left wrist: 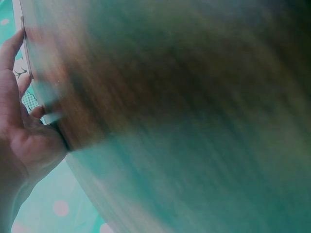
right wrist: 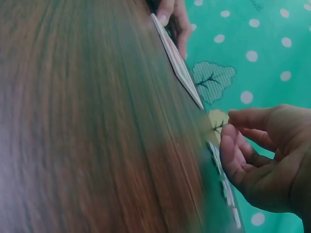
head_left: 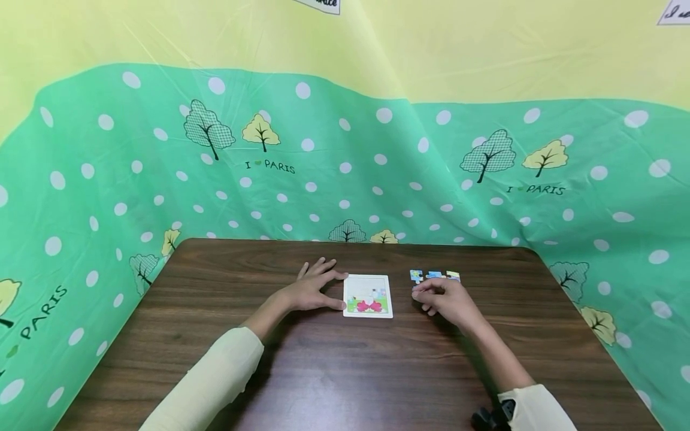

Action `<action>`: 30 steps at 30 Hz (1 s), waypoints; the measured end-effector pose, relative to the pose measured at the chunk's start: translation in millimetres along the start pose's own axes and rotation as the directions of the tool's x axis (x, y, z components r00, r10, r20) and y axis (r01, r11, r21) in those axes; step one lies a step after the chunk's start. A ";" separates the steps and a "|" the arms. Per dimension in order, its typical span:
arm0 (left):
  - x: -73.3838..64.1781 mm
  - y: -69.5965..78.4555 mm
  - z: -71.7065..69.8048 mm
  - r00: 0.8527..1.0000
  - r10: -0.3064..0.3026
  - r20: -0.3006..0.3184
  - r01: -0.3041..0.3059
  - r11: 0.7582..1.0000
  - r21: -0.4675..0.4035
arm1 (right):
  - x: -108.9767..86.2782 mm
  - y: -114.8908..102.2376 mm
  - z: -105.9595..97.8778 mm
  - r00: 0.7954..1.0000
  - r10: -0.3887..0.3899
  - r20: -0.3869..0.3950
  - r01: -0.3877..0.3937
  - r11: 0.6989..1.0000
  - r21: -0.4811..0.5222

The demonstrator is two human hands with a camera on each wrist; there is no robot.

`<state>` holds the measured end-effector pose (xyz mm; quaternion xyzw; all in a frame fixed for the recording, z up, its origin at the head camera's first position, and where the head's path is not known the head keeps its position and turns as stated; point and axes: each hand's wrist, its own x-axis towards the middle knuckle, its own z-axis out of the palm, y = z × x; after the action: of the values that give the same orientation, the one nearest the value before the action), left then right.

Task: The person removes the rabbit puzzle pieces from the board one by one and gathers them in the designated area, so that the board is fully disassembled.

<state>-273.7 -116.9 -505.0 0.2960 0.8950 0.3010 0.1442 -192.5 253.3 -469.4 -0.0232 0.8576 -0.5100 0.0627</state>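
Note:
A square, white-rimmed puzzle tray (head_left: pixel 368 277) lies flat on the table, with a partly assembled picture of pink, green and white in its lower part. My left hand (head_left: pixel 309 291) is at its left side, fingers spread, the index fingertip at the upper left corner and the thumb at the lower left. Right of the tray lie several jigsaw pieces (head_left: pixel 434 275) in blue and yellow. My right hand (head_left: pixel 444 299) is over their near side and hides part of them. Its thumb and index fingertips (right wrist: pixel 230 116) are close together; I cannot tell whether they pinch a piece.
The brown wooden table (head_left: pixel 345 371) ends at a back edge just behind the tray and pieces. Behind it hangs a green and yellow curtain (head_left: pixel 345 143) with white dots and printed trees. A black device (head_left: pixel 493 416) sits at the right wrist.

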 end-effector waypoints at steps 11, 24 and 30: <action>0.9 -0.7 -0.6 1.000 0.004 0.002 -0.004 1.000 0.001 | 5.7 -4.7 19.6 0.998 -0.010 0.058 0.010 1.000 0.016; 9.4 -12.6 7.8 1.000 -0.026 -0.002 0.026 0.999 0.042 | 12.2 -9.5 34.9 0.996 0.003 0.092 -0.004 1.000 0.009; 1.6 -1.2 1.3 1.000 -0.004 -0.004 0.004 1.000 0.020 | 14.2 -11.6 40.1 0.994 0.005 0.111 -0.007 1.000 0.017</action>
<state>-274.9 -116.1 -506.9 0.2952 0.8988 0.2923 0.1398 -201.6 211.3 -479.4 -0.0483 0.8484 -0.5151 0.1121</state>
